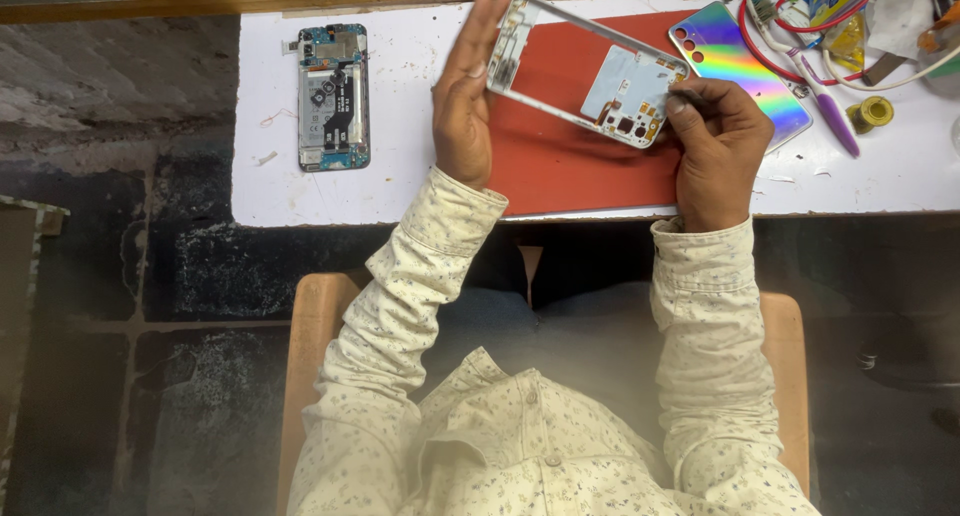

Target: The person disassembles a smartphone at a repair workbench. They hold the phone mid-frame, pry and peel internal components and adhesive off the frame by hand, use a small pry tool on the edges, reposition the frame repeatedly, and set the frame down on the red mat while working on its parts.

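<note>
My left hand [463, 96] holds the left end of a silver phone frame [590, 71], tilted above a red mat [580, 161]. The frame carries a pale blue panel with small gold parts at its right end. My right hand [718, 141] is closed around a thin dark tool whose tip touches the frame's right corner. An opened phone body [333, 98] with bare circuit boards lies flat on the white table, apart to the left. An iridescent rainbow back cover [745, 61] lies just right of the frame, partly under my right hand.
The white table [400, 191] ends close to my body, with a dark floor below. At the far right sit a purple pen-like tool [830, 111], a solder spool [870, 114] and tangled red and white wires [790, 26]. I sit on a wooden stool [315, 326].
</note>
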{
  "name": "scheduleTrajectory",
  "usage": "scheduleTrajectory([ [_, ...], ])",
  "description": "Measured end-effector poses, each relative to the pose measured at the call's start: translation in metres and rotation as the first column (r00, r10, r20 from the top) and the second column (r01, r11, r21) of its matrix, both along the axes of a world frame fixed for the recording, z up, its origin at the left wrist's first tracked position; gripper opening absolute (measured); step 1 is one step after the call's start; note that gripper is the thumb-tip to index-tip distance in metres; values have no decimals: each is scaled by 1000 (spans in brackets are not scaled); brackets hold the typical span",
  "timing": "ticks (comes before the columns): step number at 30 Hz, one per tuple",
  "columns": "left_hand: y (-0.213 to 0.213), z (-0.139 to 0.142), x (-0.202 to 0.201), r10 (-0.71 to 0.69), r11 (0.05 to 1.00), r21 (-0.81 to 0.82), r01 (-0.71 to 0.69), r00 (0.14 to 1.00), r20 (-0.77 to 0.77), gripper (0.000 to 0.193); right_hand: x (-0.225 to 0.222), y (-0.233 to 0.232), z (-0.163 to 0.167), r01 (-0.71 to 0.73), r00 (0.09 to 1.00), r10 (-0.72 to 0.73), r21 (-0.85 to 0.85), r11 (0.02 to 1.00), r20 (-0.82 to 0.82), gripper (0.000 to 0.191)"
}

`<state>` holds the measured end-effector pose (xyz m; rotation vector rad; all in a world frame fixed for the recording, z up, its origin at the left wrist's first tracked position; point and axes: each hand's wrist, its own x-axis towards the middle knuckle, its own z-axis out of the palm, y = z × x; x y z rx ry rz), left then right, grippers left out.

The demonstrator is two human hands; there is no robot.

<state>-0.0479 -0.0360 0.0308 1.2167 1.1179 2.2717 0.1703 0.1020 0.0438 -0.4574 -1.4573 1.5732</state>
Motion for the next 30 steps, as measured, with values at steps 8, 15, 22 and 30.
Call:
scheduleTrajectory([
  [8,-46,6,90,185,977,192,-93,817,-546,12,-1,10,-14,31,996,-36,-48,998,-87,12],
  [15,-60,-82,163,-856,332,-923,-193,350,-381,59,0,14,-19,33,994,-36,-29,999,-104,12],
  [22,-58,-145,167,-937,178,-951,-253,251,-242,80,0,12,-17,35,996,-38,-42,999,-81,12],
  [30,-69,-165,182,-943,173,-968,-179,252,-215,63,1,10,-15,13,996,-18,-56,998,-91,12],
])
